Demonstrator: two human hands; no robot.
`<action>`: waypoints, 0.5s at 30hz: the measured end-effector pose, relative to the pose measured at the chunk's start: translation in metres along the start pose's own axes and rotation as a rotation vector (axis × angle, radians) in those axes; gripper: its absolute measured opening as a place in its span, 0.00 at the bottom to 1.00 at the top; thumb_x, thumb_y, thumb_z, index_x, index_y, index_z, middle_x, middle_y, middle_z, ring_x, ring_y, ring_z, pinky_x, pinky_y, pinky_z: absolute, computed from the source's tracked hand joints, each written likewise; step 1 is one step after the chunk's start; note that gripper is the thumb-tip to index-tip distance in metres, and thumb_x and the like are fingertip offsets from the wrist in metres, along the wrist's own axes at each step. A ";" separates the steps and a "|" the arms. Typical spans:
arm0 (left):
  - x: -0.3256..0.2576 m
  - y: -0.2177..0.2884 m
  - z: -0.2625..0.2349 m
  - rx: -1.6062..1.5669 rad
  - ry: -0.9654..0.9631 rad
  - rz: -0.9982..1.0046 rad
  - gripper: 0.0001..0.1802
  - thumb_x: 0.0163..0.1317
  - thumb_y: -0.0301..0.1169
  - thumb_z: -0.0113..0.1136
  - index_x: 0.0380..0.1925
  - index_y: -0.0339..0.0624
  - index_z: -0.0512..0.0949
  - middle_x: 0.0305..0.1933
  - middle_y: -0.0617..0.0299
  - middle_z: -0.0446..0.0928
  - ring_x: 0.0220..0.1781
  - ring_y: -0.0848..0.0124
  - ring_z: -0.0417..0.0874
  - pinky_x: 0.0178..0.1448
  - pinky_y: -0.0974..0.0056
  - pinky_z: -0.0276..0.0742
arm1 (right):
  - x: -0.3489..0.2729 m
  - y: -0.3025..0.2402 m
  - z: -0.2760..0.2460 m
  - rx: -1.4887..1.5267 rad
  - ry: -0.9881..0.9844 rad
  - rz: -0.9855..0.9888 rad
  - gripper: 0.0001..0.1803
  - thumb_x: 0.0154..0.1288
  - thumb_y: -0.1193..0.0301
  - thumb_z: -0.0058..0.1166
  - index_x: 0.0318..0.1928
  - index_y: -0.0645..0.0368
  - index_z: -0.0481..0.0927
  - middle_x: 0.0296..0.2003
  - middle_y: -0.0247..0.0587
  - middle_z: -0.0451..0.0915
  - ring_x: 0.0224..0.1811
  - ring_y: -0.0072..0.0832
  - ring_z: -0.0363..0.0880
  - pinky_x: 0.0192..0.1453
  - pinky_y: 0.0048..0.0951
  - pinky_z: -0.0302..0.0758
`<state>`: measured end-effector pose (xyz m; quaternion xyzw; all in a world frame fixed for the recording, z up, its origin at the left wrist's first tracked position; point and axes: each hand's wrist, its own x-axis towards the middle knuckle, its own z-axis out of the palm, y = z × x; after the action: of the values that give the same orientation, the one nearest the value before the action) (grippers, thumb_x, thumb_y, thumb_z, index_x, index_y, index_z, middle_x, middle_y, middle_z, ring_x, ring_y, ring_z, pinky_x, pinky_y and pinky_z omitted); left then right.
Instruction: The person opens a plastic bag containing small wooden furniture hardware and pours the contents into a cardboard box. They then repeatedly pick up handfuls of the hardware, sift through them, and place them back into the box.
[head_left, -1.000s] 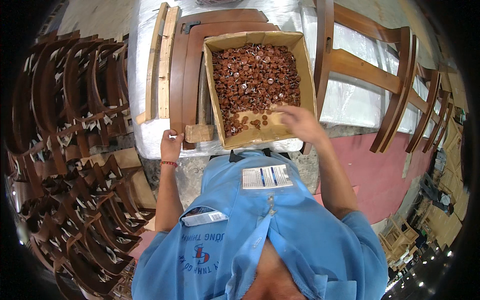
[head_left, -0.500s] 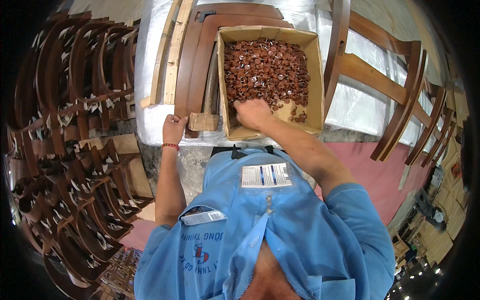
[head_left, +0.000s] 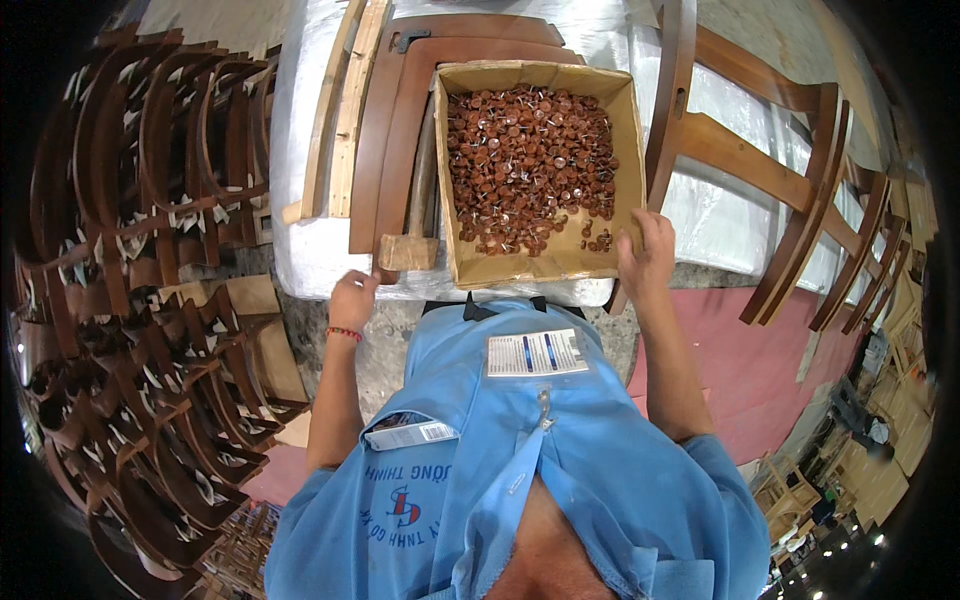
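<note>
A cardboard box (head_left: 640, 150) on the plastic-wrapped surface holds a heap of brown, round-headed nail-on furniture glides (head_left: 530, 160). My right hand (head_left: 648, 252) is at the box's near right corner, its fingers curled against the side wall. To the left, my left hand (head_left: 354, 298) has its fingers drawn together beside the near end of a brown wooden frame (head_left: 376, 180). Whatever it may hold is hidden. Between this hand and the box lies a mallet with a pale wooden head (head_left: 408, 252), its handle running away along the box's left wall.
Pale wooden strips (head_left: 350, 120) lie left of the brown frame. On the right rests a slatted brown chair back (head_left: 745, 150), with more frames behind it. Many curved brown chair parts (head_left: 170, 130) are stacked at far left. Pink sheeting (head_left: 740, 350) covers floor at right.
My right hand has left the glides inside the box and moved right to its near right corner. The left hand has come slightly nearer to me. The glides are spread closer to the box's near side.
</note>
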<state>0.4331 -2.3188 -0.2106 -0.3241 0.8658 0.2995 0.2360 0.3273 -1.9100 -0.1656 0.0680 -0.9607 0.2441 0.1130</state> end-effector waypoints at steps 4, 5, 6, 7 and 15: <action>-0.025 0.041 0.004 -0.159 -0.225 0.201 0.28 0.58 0.51 0.59 0.31 0.29 0.80 0.29 0.39 0.79 0.34 0.52 0.82 0.40 0.57 0.75 | -0.009 0.006 -0.011 0.007 -0.214 0.330 0.21 0.55 0.71 0.54 0.51 0.62 0.73 0.36 0.61 0.80 0.41 0.55 0.78 0.46 0.47 0.74; -0.024 0.057 0.010 -0.136 -0.193 0.292 0.29 0.58 0.52 0.58 0.31 0.28 0.80 0.31 0.38 0.79 0.35 0.50 0.82 0.41 0.56 0.75 | -0.009 0.010 -0.011 0.061 -0.370 0.488 0.22 0.55 0.71 0.54 0.51 0.62 0.72 0.36 0.62 0.79 0.42 0.56 0.78 0.47 0.48 0.74; -0.022 0.073 0.017 -0.113 -0.158 0.384 0.31 0.58 0.53 0.58 0.32 0.28 0.79 0.32 0.36 0.79 0.36 0.48 0.82 0.42 0.55 0.75 | -0.008 0.015 -0.010 0.038 -0.396 0.474 0.22 0.55 0.71 0.53 0.52 0.62 0.72 0.37 0.63 0.79 0.43 0.56 0.78 0.48 0.47 0.74; -0.018 0.088 0.024 -0.019 -0.148 0.372 0.31 0.58 0.53 0.57 0.32 0.27 0.79 0.33 0.35 0.79 0.38 0.46 0.81 0.43 0.53 0.75 | -0.006 0.021 -0.008 0.021 -0.420 0.454 0.23 0.55 0.71 0.53 0.53 0.63 0.72 0.38 0.64 0.79 0.44 0.56 0.78 0.49 0.47 0.74; 0.022 0.155 -0.011 0.268 -0.266 0.451 0.21 0.56 0.41 0.54 0.29 0.29 0.80 0.35 0.34 0.78 0.39 0.43 0.81 0.46 0.48 0.76 | 0.067 0.018 -0.047 -0.105 -0.609 0.295 0.18 0.53 0.70 0.49 0.42 0.71 0.77 0.29 0.60 0.81 0.34 0.50 0.82 0.42 0.43 0.76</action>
<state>0.3065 -2.2406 -0.1596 -0.0474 0.9092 0.2674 0.3157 0.2676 -1.8765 -0.1172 -0.0076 -0.9612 0.1764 -0.2121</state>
